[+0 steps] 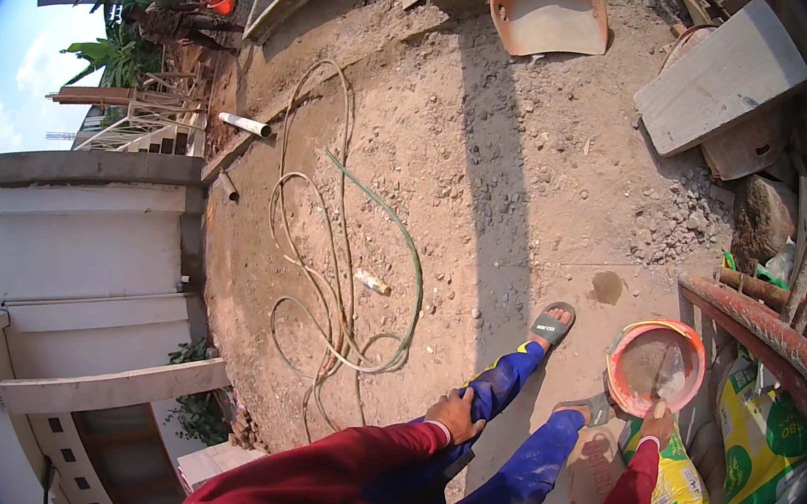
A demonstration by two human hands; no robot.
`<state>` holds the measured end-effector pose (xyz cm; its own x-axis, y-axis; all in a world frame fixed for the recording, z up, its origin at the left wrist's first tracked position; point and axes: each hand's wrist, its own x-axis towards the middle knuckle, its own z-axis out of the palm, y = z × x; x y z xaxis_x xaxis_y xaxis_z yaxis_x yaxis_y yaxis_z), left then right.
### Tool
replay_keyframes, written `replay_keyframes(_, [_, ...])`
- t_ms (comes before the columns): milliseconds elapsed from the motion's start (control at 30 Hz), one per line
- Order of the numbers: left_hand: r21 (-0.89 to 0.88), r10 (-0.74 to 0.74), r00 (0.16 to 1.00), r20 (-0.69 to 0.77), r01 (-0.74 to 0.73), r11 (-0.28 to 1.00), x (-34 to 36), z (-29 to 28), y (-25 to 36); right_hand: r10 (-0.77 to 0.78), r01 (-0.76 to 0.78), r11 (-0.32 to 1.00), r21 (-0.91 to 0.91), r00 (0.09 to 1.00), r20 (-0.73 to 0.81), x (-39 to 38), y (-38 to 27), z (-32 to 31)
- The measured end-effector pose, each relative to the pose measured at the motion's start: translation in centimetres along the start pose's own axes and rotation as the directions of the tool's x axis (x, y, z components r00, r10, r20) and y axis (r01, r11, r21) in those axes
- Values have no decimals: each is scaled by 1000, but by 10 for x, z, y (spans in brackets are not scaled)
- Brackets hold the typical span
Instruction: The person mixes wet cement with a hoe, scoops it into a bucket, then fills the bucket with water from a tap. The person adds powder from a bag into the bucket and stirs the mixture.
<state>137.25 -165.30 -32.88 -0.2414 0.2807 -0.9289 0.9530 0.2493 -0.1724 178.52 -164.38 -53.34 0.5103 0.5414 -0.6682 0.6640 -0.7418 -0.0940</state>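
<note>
My right hand [658, 425] is closed round the handle of a trowel [673, 370], at the lower right. The trowel's blade reaches into a red-orange bucket [616, 376]. Wet grey mortar [640, 358] lies in the bucket, with a paler lump beside the blade. My left hand [455, 417] rests on my bent knee, its fingers spread over the blue trouser leg and nothing held in it. My sandalled feet stand on the ground just left of the bucket.
Yellow-green bags [677, 487] and rusty red metal bars [756, 331] crowd the right side. Hoses [329, 283] loop over the gravelly ground. An orange-rimmed basin [551, 13] and a concrete slab [722, 80] lie farther off. Another person [175, 22] carries a red bucket, far left.
</note>
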Motion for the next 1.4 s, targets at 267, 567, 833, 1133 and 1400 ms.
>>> replay_keyframes(267, [-72, 13, 1000, -12, -14, 997, -8, -13, 12, 368, -372, 922, -109, 928, -56, -44, 7, -51])
replay_keyframes(567, [-151, 3, 1000, -24, -6, 989, -6, -29, 4, 339, -159, 461, 873, 941, -7, -143, 49, -112])
replay_keyframes(833, [-131, 18, 993, -118, -33, 991, -17, 2, 57, 170, 153, 478, 865, 950, -261, -198, 115, -223])
replay_keyframes(1133, [0, 193, 971, -142, -195, 981, -13, 51, 72, 324, -144, 927, 346, 774, -544, -305, 248, -363])
replay_keyframes(1400, [95, 121, 980, -159, -107, 990, -34, 62, 71, 25, -206, 942, -264, 830, -558, -168, 274, -406])
